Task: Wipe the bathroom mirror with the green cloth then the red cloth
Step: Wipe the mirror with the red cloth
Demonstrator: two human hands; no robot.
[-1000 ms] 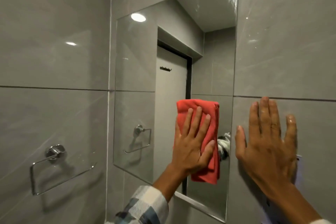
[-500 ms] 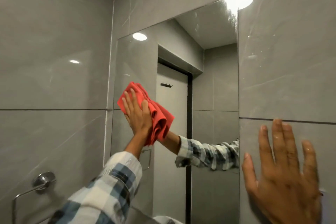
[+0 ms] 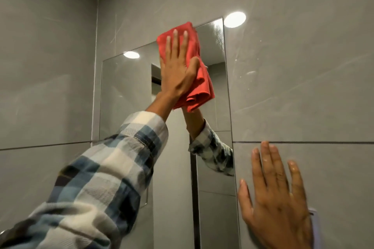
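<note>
The grey tiled wall [image 3: 303,87] carries the mirror [image 3: 125,97], a tall frameless pane whose top edge and right edge sit flush against the tile. The left arm, in a checked sleeve [image 3: 105,178], reaches up across the glass. The left hand [image 3: 178,70] lies flat with fingers spread wide, pinning the red cloth [image 3: 194,79] against the mirror at its upper edge; the cloth is folded and its top overlaps onto the tile, while loose folds hang below the palm. The right hand [image 3: 277,198] is pressed flat and open on the wall just beside the mirror's right edge, holding nothing. The green cloth is not in view. Assessed risks: the cloth is held by pressure only, not gripped, so any easing of the palm at full reach would likely let it slide or drop. The hanging folds may trail and streak. The right-hand fingers [image 3: 265,159] appear wet, so the brace could slip on glossy tile, or smear the glass if it drifts left.
</note>
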